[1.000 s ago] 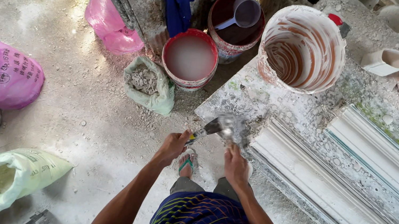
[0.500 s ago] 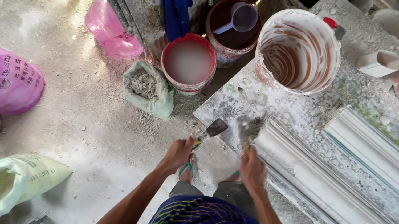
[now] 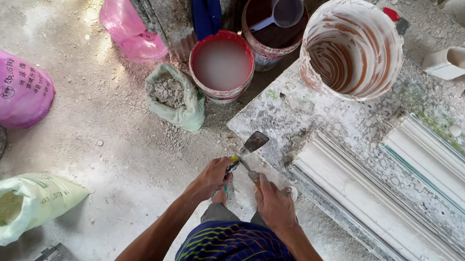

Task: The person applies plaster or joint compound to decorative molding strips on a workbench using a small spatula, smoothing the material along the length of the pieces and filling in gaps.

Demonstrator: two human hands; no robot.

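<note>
Landmark: bench (image 3: 370, 135), plaster-crusted. At its near corner my left hand (image 3: 211, 177) was fisted round a scraper (image 3: 250, 147), blade resting tilted on the bench edge. My right hand (image 3: 274, 202) sat just beside it, fingers curled over a second tool (image 3: 251, 171); grip detail I could not tell. Large smeared bucket (image 3: 352, 47) stood on the bench's far end. White mouldings (image 3: 406, 222) lay along the bench. Red bucket (image 3: 222, 66) stood on the floor beside the bench.
</note>
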